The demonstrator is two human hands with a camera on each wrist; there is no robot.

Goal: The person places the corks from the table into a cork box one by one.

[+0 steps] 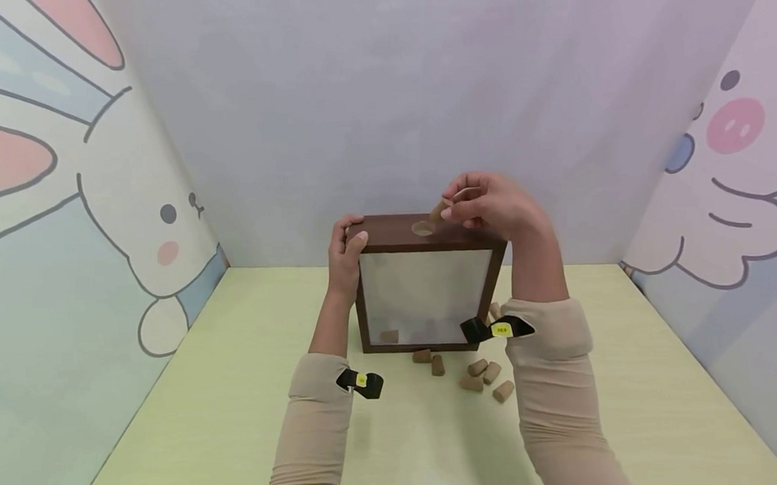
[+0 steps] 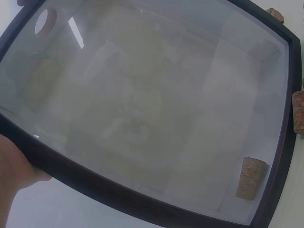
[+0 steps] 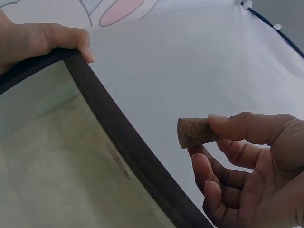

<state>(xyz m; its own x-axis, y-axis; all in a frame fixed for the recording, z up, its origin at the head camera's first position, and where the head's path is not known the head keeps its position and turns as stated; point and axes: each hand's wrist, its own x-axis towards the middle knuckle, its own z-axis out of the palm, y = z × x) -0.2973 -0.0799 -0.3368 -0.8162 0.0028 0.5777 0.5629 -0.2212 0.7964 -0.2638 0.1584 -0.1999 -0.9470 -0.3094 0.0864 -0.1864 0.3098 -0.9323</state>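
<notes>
A dark brown shadow box (image 1: 388, 232) with a clear front stands upright on the table, a round hole (image 1: 424, 228) cut in its top edge. My left hand (image 1: 346, 258) grips its top left corner, thumb on the near side. Between thumb and fingers my right hand (image 1: 501, 206) pinches a tapered cork stopper (image 3: 194, 132), held just above the top edge and right of the hole, apart from the box. Behind the clear front, one cork (image 2: 251, 178) lies at the bottom left inside the box.
Several loose corks (image 1: 477, 367) lie on the pale green table (image 1: 255, 337) in front of the box and by its right side. A plain pale backdrop (image 1: 381, 96) rises behind, with cartoon-printed panels (image 1: 111, 235) at both sides.
</notes>
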